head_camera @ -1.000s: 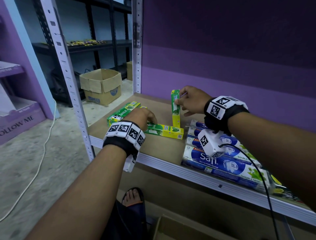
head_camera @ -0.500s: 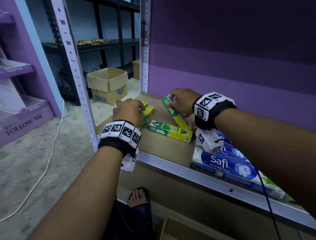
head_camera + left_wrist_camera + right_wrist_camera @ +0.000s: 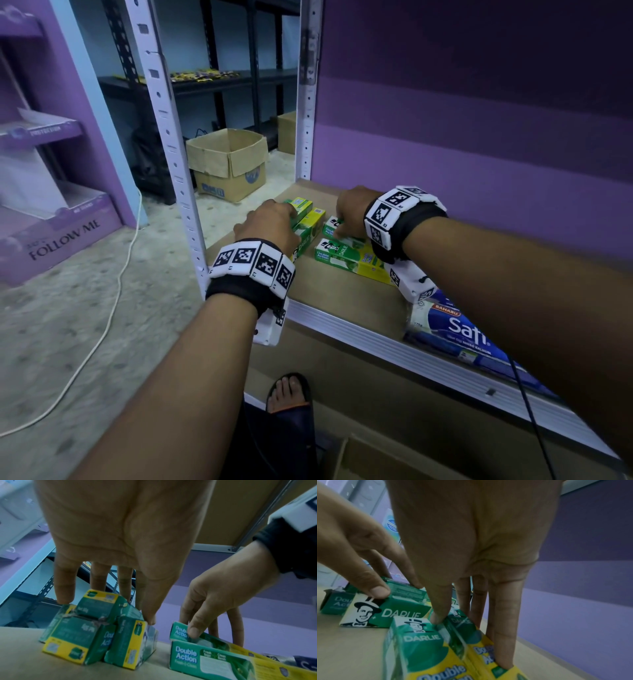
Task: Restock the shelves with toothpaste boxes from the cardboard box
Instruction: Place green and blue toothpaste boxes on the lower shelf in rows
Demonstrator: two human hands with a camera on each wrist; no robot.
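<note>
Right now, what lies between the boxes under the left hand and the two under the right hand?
Only a bare strip of shelf board, clearest in the left wrist view.

The head camera is looking forward and down from above onto the shelf [image 3: 346,291]. Each wrist camera is sitting very close under its palm, looking along the fingers [image 3: 64,582] at shelf level. All three are sharing the green toothpaste boxes [image 3: 349,257].
</note>
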